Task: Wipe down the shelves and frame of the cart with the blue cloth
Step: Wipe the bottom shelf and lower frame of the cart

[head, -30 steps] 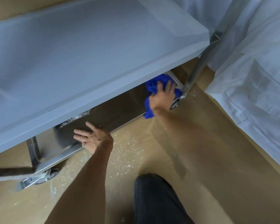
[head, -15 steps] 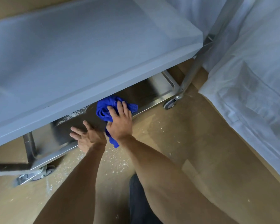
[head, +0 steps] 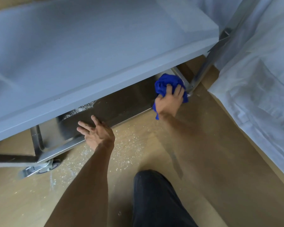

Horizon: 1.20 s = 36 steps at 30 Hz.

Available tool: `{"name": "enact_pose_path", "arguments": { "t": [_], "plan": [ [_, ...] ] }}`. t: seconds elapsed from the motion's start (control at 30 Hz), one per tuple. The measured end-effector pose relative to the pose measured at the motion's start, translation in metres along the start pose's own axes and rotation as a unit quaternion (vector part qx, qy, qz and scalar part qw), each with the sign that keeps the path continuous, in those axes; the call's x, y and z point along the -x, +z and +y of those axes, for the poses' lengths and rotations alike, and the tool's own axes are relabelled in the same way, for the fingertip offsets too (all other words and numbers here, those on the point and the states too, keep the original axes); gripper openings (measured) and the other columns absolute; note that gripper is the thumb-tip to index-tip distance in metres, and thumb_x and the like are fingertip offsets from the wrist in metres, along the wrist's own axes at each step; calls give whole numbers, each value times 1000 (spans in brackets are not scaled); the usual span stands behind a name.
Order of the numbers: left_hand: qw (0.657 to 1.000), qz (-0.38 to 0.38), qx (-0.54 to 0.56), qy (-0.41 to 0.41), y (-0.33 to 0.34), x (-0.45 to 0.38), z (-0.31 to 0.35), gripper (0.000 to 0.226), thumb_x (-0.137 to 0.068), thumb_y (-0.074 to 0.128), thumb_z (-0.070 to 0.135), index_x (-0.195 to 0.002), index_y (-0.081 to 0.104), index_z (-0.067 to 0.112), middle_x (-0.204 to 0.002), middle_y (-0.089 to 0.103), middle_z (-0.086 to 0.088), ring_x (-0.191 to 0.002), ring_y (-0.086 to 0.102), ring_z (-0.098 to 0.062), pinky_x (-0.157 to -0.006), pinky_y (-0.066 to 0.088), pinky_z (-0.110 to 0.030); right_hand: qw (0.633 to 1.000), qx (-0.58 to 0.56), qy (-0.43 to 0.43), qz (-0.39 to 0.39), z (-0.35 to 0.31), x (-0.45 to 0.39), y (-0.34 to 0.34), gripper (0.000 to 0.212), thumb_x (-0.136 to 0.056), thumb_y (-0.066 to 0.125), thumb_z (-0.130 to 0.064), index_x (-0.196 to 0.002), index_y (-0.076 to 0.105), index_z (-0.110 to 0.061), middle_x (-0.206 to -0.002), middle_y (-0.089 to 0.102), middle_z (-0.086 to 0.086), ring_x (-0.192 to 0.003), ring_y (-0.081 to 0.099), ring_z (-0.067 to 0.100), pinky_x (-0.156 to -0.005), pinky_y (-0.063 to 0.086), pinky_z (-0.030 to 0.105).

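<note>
While the left hand [head: 97, 135] lies spread, the right hand [head: 169, 102] grips one blue cloth [head: 166, 82] on the lower shelf [head: 121, 102].

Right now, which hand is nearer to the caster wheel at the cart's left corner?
Left. The left hand rests on the bottom shelf's front edge, just right of the caster wheel. The right hand holds the blue cloth at the far end.

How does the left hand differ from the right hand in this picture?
The left hand is open with spread fingers; the right hand grips the blue cloth. The left hand is near the lower shelf's front edge, the right hand at its far end. Both are bare.
</note>
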<state>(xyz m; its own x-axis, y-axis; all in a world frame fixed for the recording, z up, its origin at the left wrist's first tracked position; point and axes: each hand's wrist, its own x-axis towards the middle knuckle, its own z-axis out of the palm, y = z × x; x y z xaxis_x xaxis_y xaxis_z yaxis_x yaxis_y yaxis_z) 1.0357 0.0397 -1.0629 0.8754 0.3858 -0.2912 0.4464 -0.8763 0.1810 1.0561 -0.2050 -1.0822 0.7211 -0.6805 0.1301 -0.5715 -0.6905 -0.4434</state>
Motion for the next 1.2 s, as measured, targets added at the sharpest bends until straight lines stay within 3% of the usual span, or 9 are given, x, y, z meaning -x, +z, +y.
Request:
{"name": "enact_pose_path", "arguments": {
  "t": [0.27, 0.37, 0.53, 0.63, 0.83, 0.97, 1.07, 1.13, 1.2],
  "plan": [
    [1000, -23, 6, 19, -11, 1, -4, 55, -98, 34, 28, -151, 21, 29, -161, -2, -20, -146, 3, -41, -102, 39, -53, 943, -3, -302, -142, -78, 85, 27, 56, -68, 65, -34, -123, 62, -24, -137, 52, 12, -132, 41, 35, -110, 31, 50],
    [1000, -19, -3, 24, -10, 1, -3, 55, -97, 36, 27, -151, 22, 30, -160, -1, -21, -145, 6, -42, -99, 42, -51, 951, 33, -271, -143, -54, 48, 22, 58, -76, 62, -35, -132, 55, -27, -147, 44, 10, -141, 32, 33, -114, 26, 51],
    [999, -8, -20, 34, -5, 3, 1, 56, -97, 35, 28, -152, 19, 29, -160, -3, -22, -145, 4, -43, -98, 43, -48, 990, 69, -114, -55, 16, -48, 2, 59, -80, 48, -41, -135, 50, -18, -147, 41, 20, -140, 32, 40, -105, 38, 55],
    [999, -11, -34, 29, -7, -1, 1, 58, -98, 35, 29, -153, 17, 29, -160, -3, -22, -146, 3, -44, -97, 45, -48, 987, 98, -96, -81, 34, -65, -3, 68, -85, 42, -45, -145, 41, -13, -154, 30, 26, -145, 22, 42, -112, 28, 53],
    [994, -74, -28, 75, -26, -4, -18, 58, -94, 38, 21, -150, 25, 23, -160, 5, -21, -145, 12, -40, -103, 41, -46, 983, 40, -146, -106, -28, 21, 11, 71, -81, 34, -47, -137, 50, -7, -148, 36, 32, -141, 27, 48, -112, 26, 54],
    [985, -71, 81, 132, -54, 7, -65, 60, -88, 46, 4, -148, 38, 13, -148, 41, -18, -135, 40, -36, -105, 36, -39, 952, 5, -231, -200, -116, 132, 28, 75, -75, 43, -47, -140, 46, -10, -152, 27, 30, -145, 16, 47, -115, 21, 55],
    [993, 26, 104, 54, -70, 26, -122, 46, -80, 49, 0, -124, 59, 10, -113, 66, -22, -104, 60, -41, -81, 47, -39, 909, -5, -324, -263, -168, 203, 43, 71, -76, 60, -34, -141, 45, -11, -153, 28, 27, -146, 16, 45, -114, 25, 57],
    [990, 57, 119, -52, -79, 32, -160, 37, -86, 52, 7, -123, 53, 6, -109, 65, -22, -100, 61, -40, -78, 48, -40, 903, -20, -339, -263, -176, 214, 43, 62, -82, 59, -23, -141, 46, -12, -153, 31, 24, -146, 19, 43, -114, 28, 56],
    [963, 86, 190, -170, -81, 24, -189, 54, -93, 55, 22, -136, 33, -3, -121, 56, -27, -106, 57, -42, -85, 47, -44, 890, -2, -363, -275, -165, 200, 35, 57, -91, 53, -21, -146, 41, -13, -156, 26, 20, -148, 15, 38, -120, 19, 50]
  ]
}}
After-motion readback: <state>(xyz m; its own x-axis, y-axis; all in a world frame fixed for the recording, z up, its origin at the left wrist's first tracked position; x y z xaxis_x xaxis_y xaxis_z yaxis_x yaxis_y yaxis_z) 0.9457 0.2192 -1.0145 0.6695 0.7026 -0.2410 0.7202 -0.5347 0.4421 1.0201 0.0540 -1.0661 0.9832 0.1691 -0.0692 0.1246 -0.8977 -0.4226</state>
